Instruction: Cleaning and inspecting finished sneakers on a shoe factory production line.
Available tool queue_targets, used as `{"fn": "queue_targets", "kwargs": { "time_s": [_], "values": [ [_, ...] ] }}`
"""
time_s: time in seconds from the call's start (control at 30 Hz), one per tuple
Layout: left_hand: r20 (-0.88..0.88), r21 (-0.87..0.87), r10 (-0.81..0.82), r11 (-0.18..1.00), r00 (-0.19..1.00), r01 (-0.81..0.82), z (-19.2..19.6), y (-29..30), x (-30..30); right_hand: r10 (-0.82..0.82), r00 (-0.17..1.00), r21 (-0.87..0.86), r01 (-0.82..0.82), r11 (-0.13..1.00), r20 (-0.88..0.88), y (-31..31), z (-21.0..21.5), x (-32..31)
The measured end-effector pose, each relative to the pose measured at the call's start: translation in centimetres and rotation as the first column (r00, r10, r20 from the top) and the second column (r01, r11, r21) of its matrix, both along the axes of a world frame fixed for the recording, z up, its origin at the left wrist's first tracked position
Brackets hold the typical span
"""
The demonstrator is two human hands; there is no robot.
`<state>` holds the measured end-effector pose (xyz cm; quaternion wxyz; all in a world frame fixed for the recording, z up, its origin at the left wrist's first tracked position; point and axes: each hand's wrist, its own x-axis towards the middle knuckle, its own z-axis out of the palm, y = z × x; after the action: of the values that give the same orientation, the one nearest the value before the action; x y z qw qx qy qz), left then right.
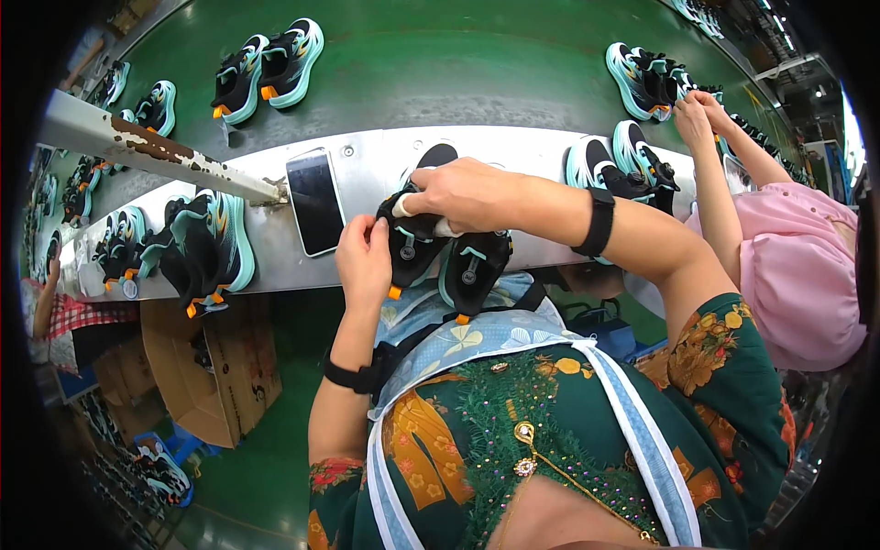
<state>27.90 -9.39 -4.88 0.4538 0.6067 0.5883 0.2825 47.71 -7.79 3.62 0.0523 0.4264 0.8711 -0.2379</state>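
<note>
Two black sneakers sit in front of me at the table's near edge. My right hand (467, 194) reaches across the left sneaker (411, 249), its fingers bent down on the upper; white wraps show on some fingertips. Against the left side of that sneaker, my left hand (365, 261) has thumb and forefinger pinched together. Whatever lies between those fingertips is too small to make out. Just to the right rests the other sneaker (472, 273), with an orange heel tab and a dark opening. The right hand hides part of both shoes.
A phone (314, 202) lies left of my hands, beside a rusty white post (165, 151). Finished-looking pairs of sneakers (206, 243) stand along the metal ledge (357, 147) and on the green belt (403, 64). A co-worker in pink (797, 266) handles shoes at right. Cardboard boxes (215, 367) stand below left.
</note>
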Motion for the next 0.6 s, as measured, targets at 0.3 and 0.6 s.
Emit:
{"fn": "queue_targets", "kwargs": {
  "time_s": [0.3,0.6],
  "values": [
    [0.220,-0.263,-0.197,0.931,0.955,0.253,2.9,-2.9,1.2,-0.278,0.860,-0.114,0.254,0.960,-0.428,-2.0,-2.5,1.7],
    [-0.135,0.131,-0.596,0.781,0.792,0.610,5.2,-5.4,0.2,-0.508,0.768,-0.177,0.479,0.860,-0.390,-3.3,2.0,3.8]
  ]
}}
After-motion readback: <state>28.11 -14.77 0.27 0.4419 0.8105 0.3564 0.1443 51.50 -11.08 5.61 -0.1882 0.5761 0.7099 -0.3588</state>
